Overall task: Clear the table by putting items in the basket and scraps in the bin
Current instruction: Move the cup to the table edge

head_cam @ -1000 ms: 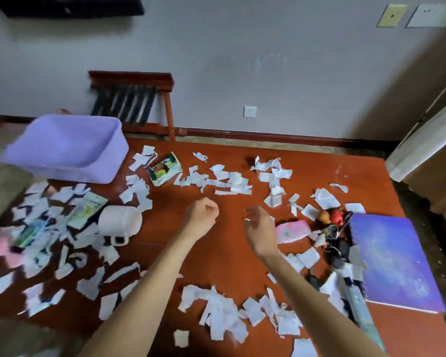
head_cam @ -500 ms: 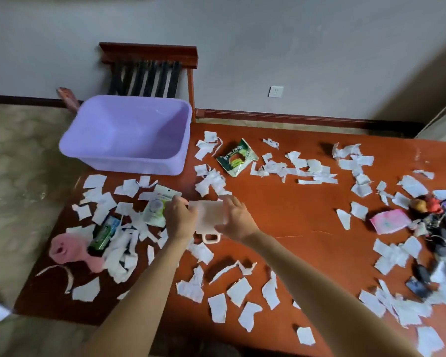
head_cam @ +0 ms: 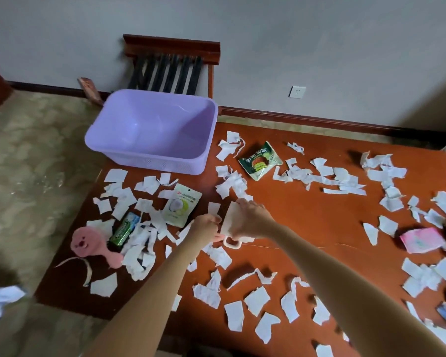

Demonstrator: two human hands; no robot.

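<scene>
A white mug point(head_cam: 228, 220) with its handle pointing down hangs a little above the red-brown table point(head_cam: 307, 222); its shadow falls nearer me. My right hand point(head_cam: 251, 219) grips the mug's body from the right. My left hand point(head_cam: 207, 228) holds its left side at the rim. The empty purple basket point(head_cam: 150, 159) stands on the table's far left corner, beyond the mug. Torn white paper scraps point(head_cam: 258, 297) lie all over the table. No bin is in view.
A green snack packet point(head_cam: 260, 161), a white-green pouch point(head_cam: 181, 205), a green gum pack point(head_cam: 125, 231), a pink plush toy point(head_cam: 88, 244) and a pink packet point(head_cam: 421, 239) lie among the scraps. A wooden chair point(head_cam: 171, 61) stands behind the basket.
My hands, empty a second ago, reached left to the mug lying on the table, took hold of it and raised it. The view swung left toward the basket.
</scene>
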